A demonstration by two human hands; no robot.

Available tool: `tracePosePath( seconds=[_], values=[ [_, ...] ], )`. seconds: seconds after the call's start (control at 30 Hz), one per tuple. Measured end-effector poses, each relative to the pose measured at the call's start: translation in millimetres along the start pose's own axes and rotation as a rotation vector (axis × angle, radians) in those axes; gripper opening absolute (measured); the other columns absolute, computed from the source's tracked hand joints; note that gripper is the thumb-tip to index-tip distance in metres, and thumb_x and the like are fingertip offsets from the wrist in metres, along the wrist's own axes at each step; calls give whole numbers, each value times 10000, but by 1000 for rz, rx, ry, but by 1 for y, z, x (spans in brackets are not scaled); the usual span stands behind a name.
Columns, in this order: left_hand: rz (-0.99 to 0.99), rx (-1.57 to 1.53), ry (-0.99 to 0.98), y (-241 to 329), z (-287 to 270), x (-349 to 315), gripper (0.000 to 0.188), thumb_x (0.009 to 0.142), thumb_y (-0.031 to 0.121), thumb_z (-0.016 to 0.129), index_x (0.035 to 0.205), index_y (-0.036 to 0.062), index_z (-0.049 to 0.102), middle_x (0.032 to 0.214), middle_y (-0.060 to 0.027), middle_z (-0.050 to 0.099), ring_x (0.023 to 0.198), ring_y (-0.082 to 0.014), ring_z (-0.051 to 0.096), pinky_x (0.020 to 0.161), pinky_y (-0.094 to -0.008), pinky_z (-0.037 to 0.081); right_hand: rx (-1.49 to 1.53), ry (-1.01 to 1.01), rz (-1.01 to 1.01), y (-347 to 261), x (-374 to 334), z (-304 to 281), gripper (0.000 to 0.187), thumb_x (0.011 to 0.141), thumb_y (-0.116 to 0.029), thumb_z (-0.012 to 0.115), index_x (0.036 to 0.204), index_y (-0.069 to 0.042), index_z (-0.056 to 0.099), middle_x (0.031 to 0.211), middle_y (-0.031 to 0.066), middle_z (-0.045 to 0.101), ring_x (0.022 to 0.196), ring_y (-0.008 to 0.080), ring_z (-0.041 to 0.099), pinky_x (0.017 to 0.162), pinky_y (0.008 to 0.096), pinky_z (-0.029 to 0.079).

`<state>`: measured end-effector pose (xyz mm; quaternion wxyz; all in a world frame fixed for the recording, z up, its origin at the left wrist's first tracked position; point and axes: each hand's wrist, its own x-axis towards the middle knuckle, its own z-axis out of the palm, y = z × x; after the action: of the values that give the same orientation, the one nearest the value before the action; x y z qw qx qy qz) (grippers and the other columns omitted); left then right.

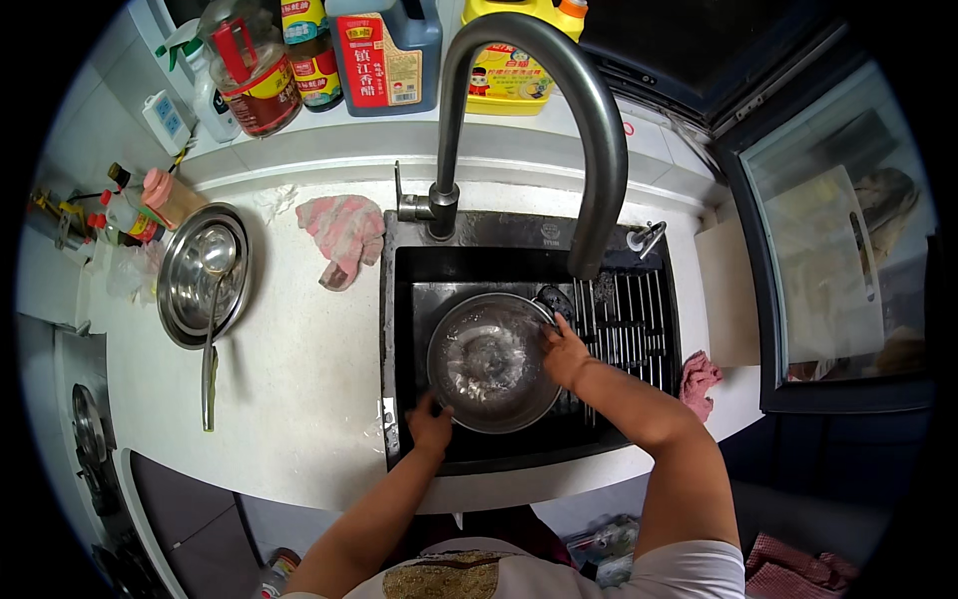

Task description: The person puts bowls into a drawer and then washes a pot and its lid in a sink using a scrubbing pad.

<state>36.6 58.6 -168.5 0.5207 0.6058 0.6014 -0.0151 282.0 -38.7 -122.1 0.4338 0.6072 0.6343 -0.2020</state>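
A round silver pot [496, 361] sits in the black sink [439, 454], a little left of its middle. Its inside is shiny, with bright reflections and what looks like some water at the bottom. My right hand [566, 356] is closed on the pot's right side, fingers over the rim beside a dark handle. At the lower left edge, my left hand [430, 424] grips the pot's side, its fingertips partly hidden. Above the right part of the sink arches the grey tap [599, 150]; I cannot make out any running water.
A metal rack [639, 319] covers the sink's right side. On the counter to the left lie a pink cloth [344, 235] and steel bowls [175, 290] with a ladle [212, 339]. Bottles and jugs [389, 60] line the back ledge. An open window [828, 260] juts in at right.
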Motion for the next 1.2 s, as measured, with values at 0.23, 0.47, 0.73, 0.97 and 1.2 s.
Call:
tracePosePath(
  seconds=[0.23, 0.47, 0.73, 0.97, 1.2],
  values=[
    [-22, -2, 59, -14, 11, 8, 506, 731, 137, 682, 1208, 106, 514, 1128, -210, 483, 1048, -321, 501, 899, -366, 410, 992, 128, -111, -114, -14, 32, 273, 870, -330, 458, 1054, -227, 632, 1007, 106, 628, 927, 303, 591, 826, 339, 465],
    [26, -62, 60, -15, 10, 9, 446, 742, 113, 671, 1167, 92, 537, 1072, -190, 534, 1014, -304, 525, 867, -366, 423, 272, -154, -28, -24, -20, 17, 410, 856, -233, 394, 1248, -180, 501, 1341, 60, 425, 1312, 255, 268, 1052, 558, -48],
    [-17, -104, 46, -12, 8, 11, 434, 749, 124, 671, 1162, 105, 538, 1099, -185, 503, 1005, -298, 525, 859, -364, 429, 331, -377, -132, -46, -9, -7, 357, 864, -194, 341, 1088, -152, 616, 1156, 65, 586, 1215, 263, 424, 1040, 597, -24],
    [-51, -110, 5, 0, 1, 4, 421, 755, 129, 667, 1155, 112, 537, 1108, -179, 479, 1022, -296, 501, 872, -367, 418, 25, -72, -47, -36, 14, 31, 378, 876, -245, 383, 1194, -138, 557, 1252, 86, 515, 1280, 352, 295, 1024, 603, -81],
    [-41, -79, 44, -2, 2, 5, 408, 757, 155, 668, 1143, 115, 542, 1101, -184, 489, 1026, -310, 497, 885, -369, 406, -96, -175, -85, -10, -6, -28, 357, 870, -265, 411, 1168, -169, 581, 1239, 73, 527, 1306, 350, 237, 1016, 606, -97]
  ],
)
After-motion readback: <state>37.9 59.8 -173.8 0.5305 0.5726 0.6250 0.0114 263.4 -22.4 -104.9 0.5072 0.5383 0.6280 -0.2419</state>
